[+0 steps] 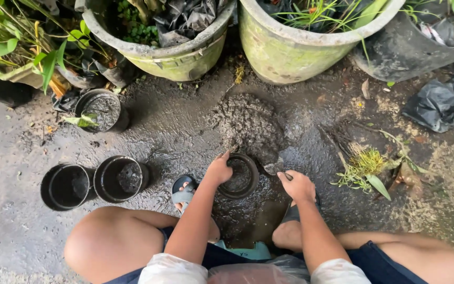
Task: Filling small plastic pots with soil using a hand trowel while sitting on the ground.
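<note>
I squat on wet ground. My left hand (219,169) grips the rim of a small black pot (240,176) that holds some dark soil. My right hand (297,185) is closed on the handle of a small trowel (273,169), whose blade lies at the pot's right rim, at the foot of a mound of damp soil (250,122).
Two black pots (68,185) (120,178) stand at my left, a third with a green leaf (99,110) behind them. Two big mossy planters (177,54) (290,50) line the back. An uprooted plant (366,165) and black plastic bags (437,102) lie right.
</note>
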